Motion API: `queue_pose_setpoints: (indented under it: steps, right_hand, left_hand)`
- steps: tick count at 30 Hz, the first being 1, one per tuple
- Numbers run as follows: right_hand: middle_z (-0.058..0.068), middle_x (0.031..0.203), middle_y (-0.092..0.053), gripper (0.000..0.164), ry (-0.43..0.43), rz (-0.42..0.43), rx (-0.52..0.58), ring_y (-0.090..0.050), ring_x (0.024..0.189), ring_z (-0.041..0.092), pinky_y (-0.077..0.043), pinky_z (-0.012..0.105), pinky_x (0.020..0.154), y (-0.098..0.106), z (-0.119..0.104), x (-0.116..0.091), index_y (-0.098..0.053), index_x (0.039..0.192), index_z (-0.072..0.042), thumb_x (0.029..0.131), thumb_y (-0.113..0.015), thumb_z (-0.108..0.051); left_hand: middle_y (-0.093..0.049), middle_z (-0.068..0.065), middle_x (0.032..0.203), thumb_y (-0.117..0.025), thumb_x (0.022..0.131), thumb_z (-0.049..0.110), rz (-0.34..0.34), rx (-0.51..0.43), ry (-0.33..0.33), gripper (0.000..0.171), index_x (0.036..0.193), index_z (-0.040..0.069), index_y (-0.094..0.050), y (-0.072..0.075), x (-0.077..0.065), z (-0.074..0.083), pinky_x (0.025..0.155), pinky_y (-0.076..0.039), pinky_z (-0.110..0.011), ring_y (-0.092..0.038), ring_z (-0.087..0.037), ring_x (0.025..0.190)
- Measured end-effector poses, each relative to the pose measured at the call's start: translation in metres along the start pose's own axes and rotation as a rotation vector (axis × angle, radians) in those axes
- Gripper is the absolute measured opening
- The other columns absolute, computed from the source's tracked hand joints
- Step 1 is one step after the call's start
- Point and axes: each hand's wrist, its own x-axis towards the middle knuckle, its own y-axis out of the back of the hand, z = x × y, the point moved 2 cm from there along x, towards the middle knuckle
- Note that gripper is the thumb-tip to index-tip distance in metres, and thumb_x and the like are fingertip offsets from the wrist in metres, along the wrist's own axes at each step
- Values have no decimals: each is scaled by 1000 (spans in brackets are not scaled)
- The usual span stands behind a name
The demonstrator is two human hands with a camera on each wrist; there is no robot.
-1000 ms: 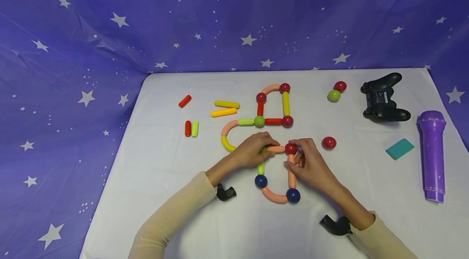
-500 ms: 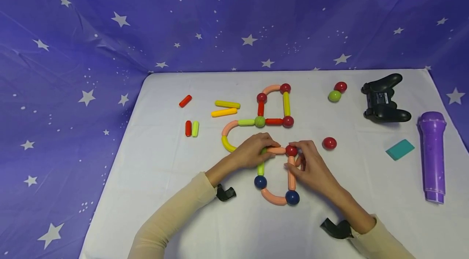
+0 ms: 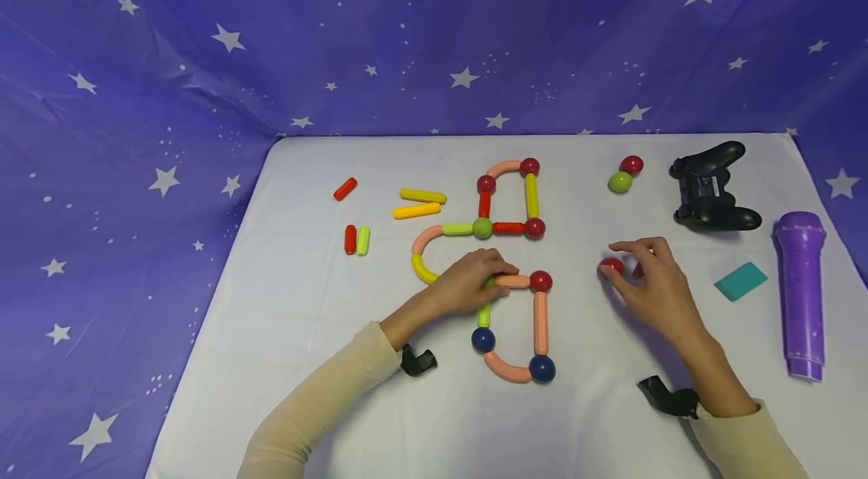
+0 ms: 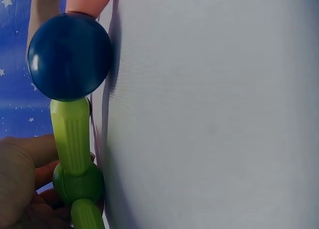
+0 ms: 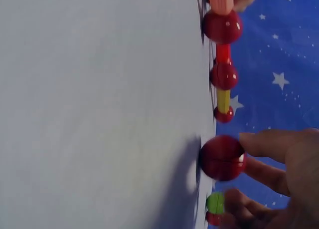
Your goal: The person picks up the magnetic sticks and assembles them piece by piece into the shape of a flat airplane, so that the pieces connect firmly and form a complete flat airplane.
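Note:
Connected rods and balls form a figure on the white table. My left hand holds its green ball between the fingers, at the joint of a light green rod and a pink rod. That pink rod ends at a red ball; a longer pink rod runs down from it to a blue ball. To the right, my right hand is at a loose red ball, fingers spread around it; whether they press it is unclear.
Loose yellow rods and short red rods lie at the left. A green ball touches a red one at the back right. Further right are a black game controller, a teal block and a purple tube.
My right hand has let go of the figure's red ball and pink rod and moved right to the loose red ball. My left hand stays at the green ball.

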Motion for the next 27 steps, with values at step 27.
queue_pose_setpoints:
  steps: [27]
  right_hand:
    - [28,116,-51,41,-177,-25,66,-50,97,38,-34,27,74,14,71,59,-54,130,3,98,-58,-22]
  left_hand:
    - [-61,-10,114,-68,92,16,350,161,263,31,121,5,-67,100,-35,-106,92,-47,-40,-54,-26,103]
